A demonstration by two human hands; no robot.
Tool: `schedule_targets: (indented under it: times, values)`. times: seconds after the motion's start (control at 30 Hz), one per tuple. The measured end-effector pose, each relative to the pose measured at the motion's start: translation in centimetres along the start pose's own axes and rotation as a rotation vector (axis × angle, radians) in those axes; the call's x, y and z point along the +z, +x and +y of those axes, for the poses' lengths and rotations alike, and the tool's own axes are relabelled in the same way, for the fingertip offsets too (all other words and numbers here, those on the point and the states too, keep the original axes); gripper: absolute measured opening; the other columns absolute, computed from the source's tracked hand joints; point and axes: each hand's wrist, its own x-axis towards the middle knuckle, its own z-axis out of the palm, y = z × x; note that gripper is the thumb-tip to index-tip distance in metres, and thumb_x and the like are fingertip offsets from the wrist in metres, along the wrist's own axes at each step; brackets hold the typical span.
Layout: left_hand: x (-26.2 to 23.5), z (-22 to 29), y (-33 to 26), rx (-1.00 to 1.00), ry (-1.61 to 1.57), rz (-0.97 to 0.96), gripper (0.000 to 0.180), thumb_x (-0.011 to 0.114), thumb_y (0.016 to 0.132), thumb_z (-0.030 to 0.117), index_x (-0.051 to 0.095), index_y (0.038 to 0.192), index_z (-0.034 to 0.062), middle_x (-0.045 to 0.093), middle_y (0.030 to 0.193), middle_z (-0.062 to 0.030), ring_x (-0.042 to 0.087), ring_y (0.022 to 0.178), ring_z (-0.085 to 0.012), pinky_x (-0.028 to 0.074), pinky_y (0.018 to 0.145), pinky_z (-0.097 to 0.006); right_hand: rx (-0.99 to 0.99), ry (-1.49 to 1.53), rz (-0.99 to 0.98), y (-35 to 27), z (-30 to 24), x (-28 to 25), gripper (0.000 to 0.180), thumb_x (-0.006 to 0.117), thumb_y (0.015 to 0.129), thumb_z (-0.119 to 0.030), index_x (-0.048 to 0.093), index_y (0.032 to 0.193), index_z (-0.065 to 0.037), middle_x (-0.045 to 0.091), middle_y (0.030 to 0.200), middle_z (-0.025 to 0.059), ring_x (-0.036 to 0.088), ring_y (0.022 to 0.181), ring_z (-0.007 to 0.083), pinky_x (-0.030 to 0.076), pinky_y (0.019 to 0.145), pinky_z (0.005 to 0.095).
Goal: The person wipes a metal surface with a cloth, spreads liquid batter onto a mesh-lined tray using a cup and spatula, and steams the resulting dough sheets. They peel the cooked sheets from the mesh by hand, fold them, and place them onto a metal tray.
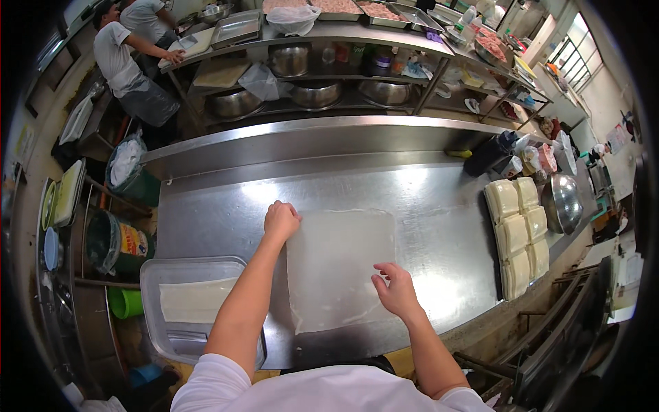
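Observation:
A thin, translucent whitish sheet (342, 264) lies flat on the steel table, its edges slightly uneven. My left hand (281, 221) is closed at the sheet's far left corner, its fingertips curled and partly hidden. Over the sheet's right side, toward the near edge, my right hand (397, 292) has its fingers apart and holds nothing. Beside my left forearm sits a clear plastic tub (154, 302) with a flat, pale, folded or stacked sheet (195, 300) inside.
At the table's right, plastic-wrapped pale stacks (515, 230) sit by a metal bowl (563, 204) and a dark bottle (489, 154). A raised steel ledge (322, 136) runs along the back. Bins (123, 237) stand left; two people (130, 65) are at the far left.

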Motion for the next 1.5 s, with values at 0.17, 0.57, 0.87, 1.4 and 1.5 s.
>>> schedule_targets:
  times: [0.17, 0.57, 0.87, 1.4, 1.5]
  values:
    - [-0.6, 1.8, -0.5, -0.054, -0.028, -0.057, 0.024, 0.082, 0.085, 0.024, 0.075, 0.099, 0.0059, 0.074, 0.106, -0.0176, 0.069, 0.105, -0.0368, 0.055, 0.095, -0.046, 0.007, 0.015, 0.005, 0.5, 0.6, -0.5, 0.025, 0.072, 0.092, -0.013, 0.073, 0.114, 0.000, 0.072, 0.110, 0.0196, 0.070, 0.099, 0.0369, 0.056, 0.086, 0.0443]
    - [-1.7, 3.7, 0.1, -0.156, -0.112, -0.167, 0.043, 0.081, 0.088, 0.028, 0.068, 0.120, 0.0025, 0.075, 0.116, -0.0201, 0.070, 0.113, -0.0365, 0.054, 0.097, -0.046, -0.033, -0.016, -0.025, 2.9, 1.5, -0.7, 0.025, 0.071, 0.093, -0.015, 0.073, 0.114, 0.000, 0.072, 0.109, 0.0198, 0.070, 0.099, 0.0358, 0.057, 0.085, 0.0446]
    - [-5.4, 4.1, -0.5, -0.153, -0.089, -0.300, 0.022, 0.085, 0.081, 0.027, 0.081, 0.088, 0.0071, 0.079, 0.089, -0.0142, 0.075, 0.086, -0.0282, 0.058, 0.082, -0.041, -0.066, -0.047, -0.272, 17.0, -2.7, 1.9, 0.040, 0.071, 0.091, -0.019, 0.071, 0.126, -0.001, 0.073, 0.118, 0.0243, 0.072, 0.107, 0.0393, 0.056, 0.095, 0.0429]
    - [-7.6, 3.2, -1.0, -0.169, -0.317, -0.283, 0.025, 0.087, 0.083, 0.027, 0.081, 0.092, 0.0048, 0.074, 0.075, -0.0084, 0.067, 0.069, -0.0185, 0.054, 0.070, -0.036, 0.074, -0.813, -1.025, 27.3, -1.0, 3.0, 0.031, 0.070, 0.077, -0.008, 0.078, 0.107, -0.003, 0.077, 0.098, 0.0153, 0.074, 0.081, 0.0292, 0.059, 0.069, 0.0435]
    - [-5.9, 1.4, 0.3, -0.154, -0.321, -0.306, 0.026, 0.087, 0.083, 0.028, 0.081, 0.092, 0.0048, 0.074, 0.076, -0.0072, 0.066, 0.070, -0.0167, 0.053, 0.071, -0.035, -0.135, -0.964, -0.924, 26.3, 1.9, 0.5, 0.029, 0.073, 0.077, -0.010, 0.079, 0.105, -0.007, 0.077, 0.101, 0.0168, 0.074, 0.093, 0.0326, 0.060, 0.076, 0.0445]
